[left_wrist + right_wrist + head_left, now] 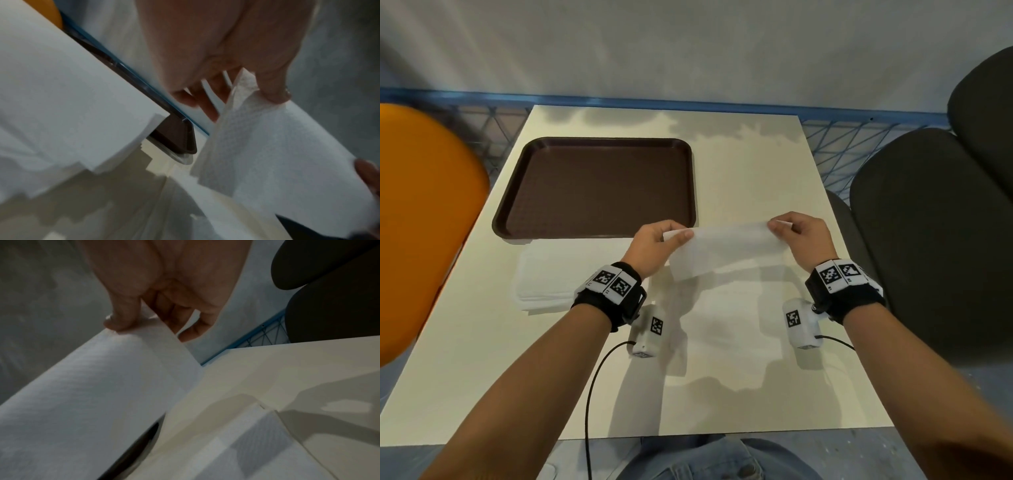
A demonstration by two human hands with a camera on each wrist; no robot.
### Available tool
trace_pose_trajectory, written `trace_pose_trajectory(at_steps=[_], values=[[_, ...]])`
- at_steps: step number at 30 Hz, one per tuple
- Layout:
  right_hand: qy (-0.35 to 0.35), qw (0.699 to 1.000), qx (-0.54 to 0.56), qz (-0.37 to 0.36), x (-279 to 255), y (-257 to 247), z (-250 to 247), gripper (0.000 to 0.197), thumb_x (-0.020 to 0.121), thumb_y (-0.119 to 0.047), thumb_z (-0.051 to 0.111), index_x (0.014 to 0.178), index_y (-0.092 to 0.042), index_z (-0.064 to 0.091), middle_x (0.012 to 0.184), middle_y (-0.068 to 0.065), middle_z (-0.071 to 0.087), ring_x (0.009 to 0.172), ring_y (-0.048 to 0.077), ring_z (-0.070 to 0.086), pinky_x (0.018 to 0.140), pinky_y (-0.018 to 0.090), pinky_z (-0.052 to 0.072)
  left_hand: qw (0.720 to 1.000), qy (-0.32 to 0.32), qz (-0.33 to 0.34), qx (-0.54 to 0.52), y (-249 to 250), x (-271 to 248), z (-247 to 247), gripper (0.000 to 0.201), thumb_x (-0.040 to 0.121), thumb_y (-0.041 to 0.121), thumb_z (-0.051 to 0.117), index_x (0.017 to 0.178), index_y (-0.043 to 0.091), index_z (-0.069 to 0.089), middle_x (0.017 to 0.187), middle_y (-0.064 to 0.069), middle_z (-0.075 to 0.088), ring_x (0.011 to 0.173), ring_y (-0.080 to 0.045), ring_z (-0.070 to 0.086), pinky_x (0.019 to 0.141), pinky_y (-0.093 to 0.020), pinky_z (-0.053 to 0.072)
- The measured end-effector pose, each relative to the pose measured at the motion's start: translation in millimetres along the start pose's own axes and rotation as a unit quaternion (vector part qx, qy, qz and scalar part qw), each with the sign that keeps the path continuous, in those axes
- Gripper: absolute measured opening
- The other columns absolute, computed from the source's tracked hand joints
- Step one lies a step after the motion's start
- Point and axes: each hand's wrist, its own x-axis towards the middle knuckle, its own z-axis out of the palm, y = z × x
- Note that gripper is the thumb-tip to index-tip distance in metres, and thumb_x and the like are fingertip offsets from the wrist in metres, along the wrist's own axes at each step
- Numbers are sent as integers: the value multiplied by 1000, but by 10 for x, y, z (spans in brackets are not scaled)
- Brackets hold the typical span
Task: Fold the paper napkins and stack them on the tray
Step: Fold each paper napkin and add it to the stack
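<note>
We are pinching the napkin (pixel 726 248) taut above the worktop (pixel 756 359), left hand (pixel 654 245) and right hand (pixel 799 236) gripping opposite ends, likely lining up a fold.

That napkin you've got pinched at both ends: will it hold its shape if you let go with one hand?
Probably not. The napkin sags and curves between the left hand and the right hand, so it looks floppy. It seems thin and embossed, likely very light and easy to tear if pulled hard.

Head view is evenly bright, with soft layered shadows on the surface (pixel 739 164) and wide-angle bending at the edges. Both wrist views are dim, grainy and motion-blurred.
</note>
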Motion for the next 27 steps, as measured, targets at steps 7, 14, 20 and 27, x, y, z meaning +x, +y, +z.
trace_pose_trajectory(at_steps=[7, 14, 20, 27], values=[[-4, 991, -106, 87, -118, 387, 160, 14, 90, -19, 60, 100, -15, 68, 89, 4, 63, 89, 20, 58, 78, 22, 40, 991, -8, -73, 115, -293, 15, 273, 17, 90, 27, 61, 105, 22, 64, 89, 5, 63, 79, -11, 59, 69, -20, 44], [-143, 901, -410, -14, -467, 628, 555, 62, 95, -37, 46, 149, -25, 17, 158, 0, 3, 146, 23, 0, 116, 39, 11, 845, -123, 48, 517, -541, -170, 666, 68, 95, 50, 43, 151, 24, 14, 160, -3, 1, 147, -24, 2, 116, -42, 4], [-293, 842, -451, -32, -507, 672, 768, 57, 101, -39, 23, 150, -18, 2, 158, -6, -6, 146, 14, -4, 118, 39, 1, 772, -222, -10, 596, -579, -235, 711, 67, 98, 54, 9, 152, 16, -3, 160, 0, -6, 147, -17, -2, 116, -50, -5], [-174, 885, -432, -10, -227, 542, 828, 41, 94, -36, 49, 131, -20, 43, 132, 3, 43, 123, 23, 37, 99, 35, 32, 791, -167, -21, 588, -514, -180, 619, 63, 99, 51, 20, 150, 14, 15, 158, -2, 17, 142, -23, 22, 114, -50, 9]])
